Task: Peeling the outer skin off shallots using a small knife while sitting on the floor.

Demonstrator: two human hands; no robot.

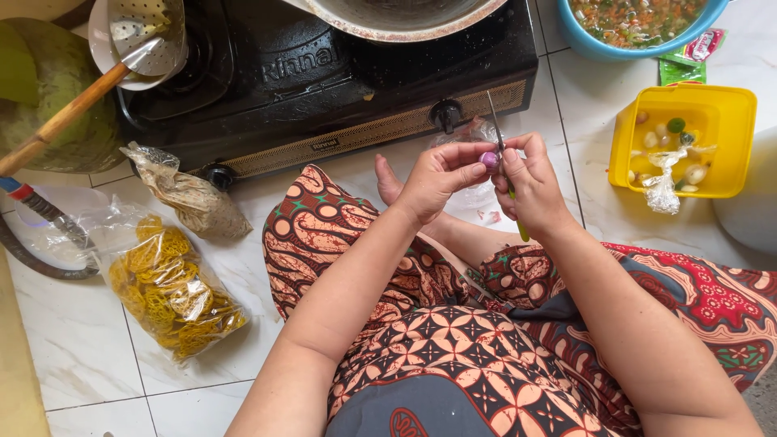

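Here yellow tub (728,109) holds peeled bulbs, probably shallots (694,172).

A clear bag of yellow noodle nests (171,290) lies lower left; above it a knotted bag of brownish crumbs (188,194). Upper right, green and red sachets (689,58).

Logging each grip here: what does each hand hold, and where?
The left hand pinches a small purple shallot at its fingertips; the right hand grips a knife by its green handle.
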